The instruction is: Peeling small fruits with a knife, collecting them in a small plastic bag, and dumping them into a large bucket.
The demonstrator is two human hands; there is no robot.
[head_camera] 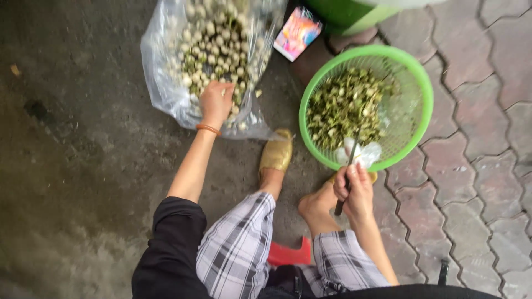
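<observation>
1. A clear plastic bag (pixel 166 72) of small pale buds lies under the left hand (pixel 215 101), whose fingers dig in.
2. A green basket (pixel 421 83) of trimmings sits just beyond the right hand (pixel 354 194).
3. That hand is clamped on a thin knife (pixel 347 176).

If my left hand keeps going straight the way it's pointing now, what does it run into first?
Your left hand points up and away from you into the open clear plastic bag. It would meet the heap of small pale round buds first; its fingertips look to be on them already, though depth is hard to judge.
</observation>
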